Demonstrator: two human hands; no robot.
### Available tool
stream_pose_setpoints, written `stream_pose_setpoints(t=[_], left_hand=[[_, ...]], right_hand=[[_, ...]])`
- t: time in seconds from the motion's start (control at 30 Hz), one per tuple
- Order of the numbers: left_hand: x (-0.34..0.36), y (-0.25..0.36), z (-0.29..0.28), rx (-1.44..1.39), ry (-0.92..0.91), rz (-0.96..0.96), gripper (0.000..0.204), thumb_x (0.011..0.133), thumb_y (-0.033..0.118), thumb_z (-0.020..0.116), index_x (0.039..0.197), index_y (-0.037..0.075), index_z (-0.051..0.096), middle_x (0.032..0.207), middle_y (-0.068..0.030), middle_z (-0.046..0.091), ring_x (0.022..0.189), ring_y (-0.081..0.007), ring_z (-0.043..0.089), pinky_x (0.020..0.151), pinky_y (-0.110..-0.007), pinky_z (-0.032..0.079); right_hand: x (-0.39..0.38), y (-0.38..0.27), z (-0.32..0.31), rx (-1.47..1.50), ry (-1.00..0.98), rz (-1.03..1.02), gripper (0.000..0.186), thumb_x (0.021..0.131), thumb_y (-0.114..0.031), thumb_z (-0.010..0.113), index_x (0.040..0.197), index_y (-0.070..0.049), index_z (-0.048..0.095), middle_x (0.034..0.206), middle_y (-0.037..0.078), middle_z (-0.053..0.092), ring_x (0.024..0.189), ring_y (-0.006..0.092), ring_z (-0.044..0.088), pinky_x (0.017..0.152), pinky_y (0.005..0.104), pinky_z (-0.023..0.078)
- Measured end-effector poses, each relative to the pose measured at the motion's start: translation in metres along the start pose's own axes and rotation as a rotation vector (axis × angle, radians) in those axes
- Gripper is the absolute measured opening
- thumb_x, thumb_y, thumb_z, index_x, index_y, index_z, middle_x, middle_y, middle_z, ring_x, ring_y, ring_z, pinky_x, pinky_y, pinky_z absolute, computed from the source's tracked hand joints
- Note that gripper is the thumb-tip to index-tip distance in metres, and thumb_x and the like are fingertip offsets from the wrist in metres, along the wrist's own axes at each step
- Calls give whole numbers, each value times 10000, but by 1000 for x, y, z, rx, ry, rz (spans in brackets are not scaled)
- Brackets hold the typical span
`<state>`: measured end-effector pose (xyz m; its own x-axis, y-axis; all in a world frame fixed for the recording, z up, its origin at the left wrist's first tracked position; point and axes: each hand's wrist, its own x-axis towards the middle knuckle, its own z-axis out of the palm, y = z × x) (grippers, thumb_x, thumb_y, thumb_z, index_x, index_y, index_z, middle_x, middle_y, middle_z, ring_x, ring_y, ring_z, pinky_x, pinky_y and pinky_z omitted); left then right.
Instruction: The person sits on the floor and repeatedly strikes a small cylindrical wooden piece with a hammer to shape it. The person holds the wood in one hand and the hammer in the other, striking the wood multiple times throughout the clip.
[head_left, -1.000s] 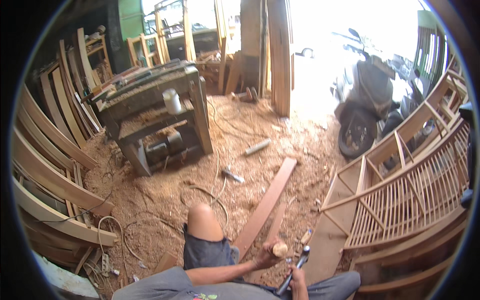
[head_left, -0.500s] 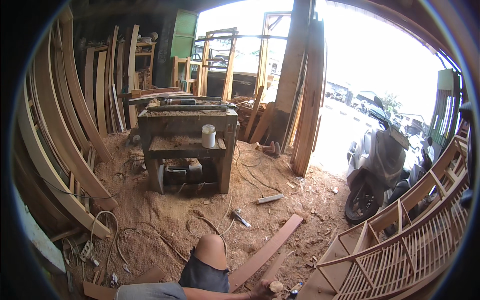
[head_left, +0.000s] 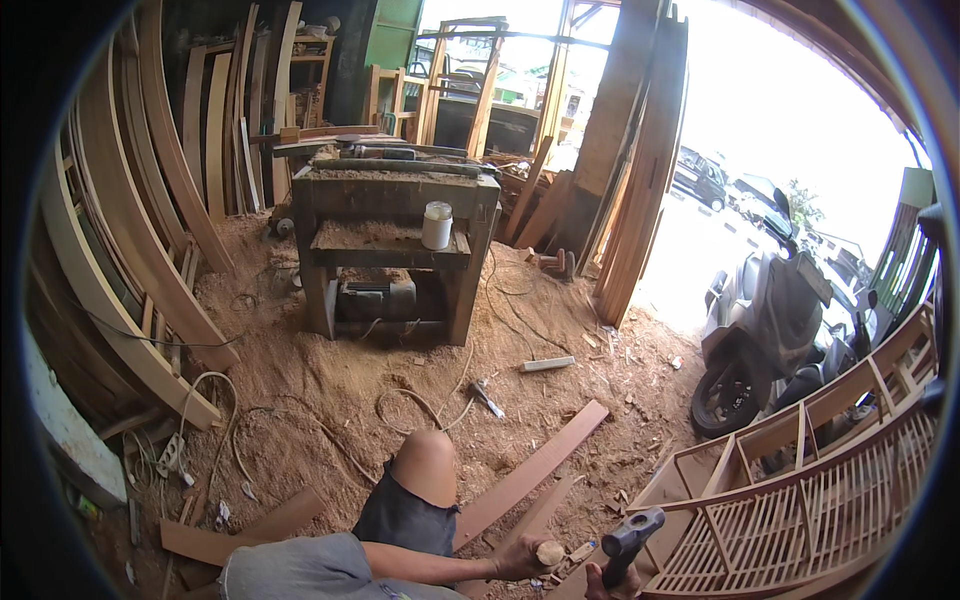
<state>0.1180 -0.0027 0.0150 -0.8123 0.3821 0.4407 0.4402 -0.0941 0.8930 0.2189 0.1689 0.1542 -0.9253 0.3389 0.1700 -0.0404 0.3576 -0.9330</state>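
Right hand (head_left: 614, 583) around a dark-headed hammer (head_left: 630, 534)

on the floor (head_left: 640, 385) lie sawdust (head_left: 300, 365), planks (head_left: 533, 472), cords (head_left: 404, 391).

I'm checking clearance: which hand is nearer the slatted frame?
Right. The right hand, holding the hammer, is just left of the slatted frame; the left hand, gripping the wooden piece, is farther left.

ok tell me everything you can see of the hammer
The hammer has a dark grey, metal-looking, blunt-ended head and a dark handle. The right hand grips the handle, hiding much of it. The head is uppermost, slanting up toward the picture's right, near the lower edge. Nothing else clearly touches it.
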Motion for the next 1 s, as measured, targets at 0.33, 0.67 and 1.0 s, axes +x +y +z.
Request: stream_pose_setpoints(t=[0.33, 0.67, 1.0], left_hand=[[-16, -19, -6, 229, -31, 76, 674, 750, 193, 854, 1344, 19, 588, 1249, -220, 656, 1128, -382, 671, 961, -460, 549], [-4, 10, -20, 37, -77, -117, 375, 796, 275, 903, 991, 34, 692, 981, -144, 742, 934, -277, 732, 835, -388, 566], [-26, 10, -17, 89, -164, -190, 341, 843, 266, 890, 983, 41, 675, 880, -133, 740, 813, -253, 736, 744, -362, 569]], right_hand=[[-20, -15, 29, -345, -332, -166, 305, 903, -98, 724, 1203, -64, 674, 894, 276, 694, 844, 473, 702, 695, 527, 528], [3, -70, 9, -360, 71, -550, 149, 866, -96, 763, 923, 0, 665, 658, 56, 583, 548, 222, 571, 553, 365, 488], [-2, -81, -6, 308, 230, 77, 158, 887, -3, 785, 781, 13, 668, 593, 18, 574, 445, 98, 496, 435, 305, 376]])
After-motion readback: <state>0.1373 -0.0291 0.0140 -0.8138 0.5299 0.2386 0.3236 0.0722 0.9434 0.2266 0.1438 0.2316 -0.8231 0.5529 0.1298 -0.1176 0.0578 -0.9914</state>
